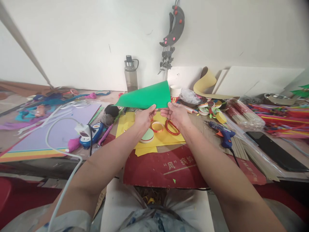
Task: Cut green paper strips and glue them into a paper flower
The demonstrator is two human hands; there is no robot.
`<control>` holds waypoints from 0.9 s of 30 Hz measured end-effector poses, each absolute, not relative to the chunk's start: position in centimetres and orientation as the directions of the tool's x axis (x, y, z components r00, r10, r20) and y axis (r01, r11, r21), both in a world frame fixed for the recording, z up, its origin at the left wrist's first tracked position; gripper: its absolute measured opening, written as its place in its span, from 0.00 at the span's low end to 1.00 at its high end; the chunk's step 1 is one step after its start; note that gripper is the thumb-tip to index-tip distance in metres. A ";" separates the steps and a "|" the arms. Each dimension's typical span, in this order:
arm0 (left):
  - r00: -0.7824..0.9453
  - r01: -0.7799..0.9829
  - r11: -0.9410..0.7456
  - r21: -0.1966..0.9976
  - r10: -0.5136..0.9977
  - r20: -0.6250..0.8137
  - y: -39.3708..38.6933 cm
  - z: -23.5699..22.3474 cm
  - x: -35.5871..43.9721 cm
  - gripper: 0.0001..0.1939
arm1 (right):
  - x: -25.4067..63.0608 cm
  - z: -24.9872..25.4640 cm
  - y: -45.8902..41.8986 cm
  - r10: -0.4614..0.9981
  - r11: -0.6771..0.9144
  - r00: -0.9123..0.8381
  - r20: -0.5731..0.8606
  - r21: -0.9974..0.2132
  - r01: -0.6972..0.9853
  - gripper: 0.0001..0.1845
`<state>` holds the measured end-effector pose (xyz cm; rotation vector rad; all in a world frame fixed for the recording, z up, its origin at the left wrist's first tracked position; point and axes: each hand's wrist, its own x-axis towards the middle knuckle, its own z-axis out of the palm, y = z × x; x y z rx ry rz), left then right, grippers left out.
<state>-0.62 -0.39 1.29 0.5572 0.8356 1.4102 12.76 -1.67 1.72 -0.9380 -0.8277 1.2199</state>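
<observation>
A green sheet of paper [147, 96] is held up above the table, slightly curved, its near edge toward me. My left hand [146, 116] pinches that edge near its middle between thumb and fingers. At the near right corner, my right hand [177, 113] grips the sheet with the thumb on top and the fingers underneath. Below the hands lie yellow sheets [127, 129]. On them rest a round piece with a pale green top [147, 136], an orange-yellow ring [157, 127] and a red ring [172, 127].
At right lie a blue glue gun [225, 137], a black phone [275, 151] and bundles of colourful sticks [285, 120]. A power strip [90, 135] with a white cable sits left, beside lilac paper [60, 129]. A bottle [131, 75] and paper cups [175, 91] stand behind.
</observation>
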 end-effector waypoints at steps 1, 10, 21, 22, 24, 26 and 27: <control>-0.045 -0.622 0.109 0.775 0.984 -0.175 -0.3 1.3 -0.7 0.11 | 12.8 1.8 -1.8 0.987 0.080 0.158 0.017 -0.913 -0.399 0.18; -0.013 -0.637 0.099 0.765 0.990 -0.139 -0.9 0.7 -0.1 0.11 | 11.7 0.2 -1.9 0.985 0.088 0.167 0.036 -0.943 -0.320 0.19; -0.033 -0.598 0.104 0.795 0.987 -0.154 -0.8 1.2 -0.5 0.09 | 12.1 1.5 -1.9 0.991 0.001 0.124 -0.045 -0.939 -0.345 0.16; -0.037 -0.598 0.105 0.795 0.987 -0.158 -0.9 1.2 -0.5 0.09 | 12.1 1.6 -2.0 0.991 -0.005 0.121 -0.051 -0.936 -0.351 0.16; -0.027 -0.604 0.110 0.789 0.987 -0.159 -0.8 1.2 -0.5 0.09 | 12.1 1.8 -2.1 0.990 -0.015 0.128 -0.065 -0.934 -0.357 0.14; 0.016 -0.618 0.130 0.775 0.988 -0.153 -0.6 1.2 -0.5 0.08 | 12.2 2.1 -2.2 0.984 -0.028 0.155 -0.089 -0.934 -0.356 0.15; 0.048 -0.625 0.146 0.767 0.988 -0.148 -0.5 1.2 -0.6 0.08 | 12.3 2.3 -2.2 0.979 -0.036 0.175 -0.105 -0.934 -0.355 0.17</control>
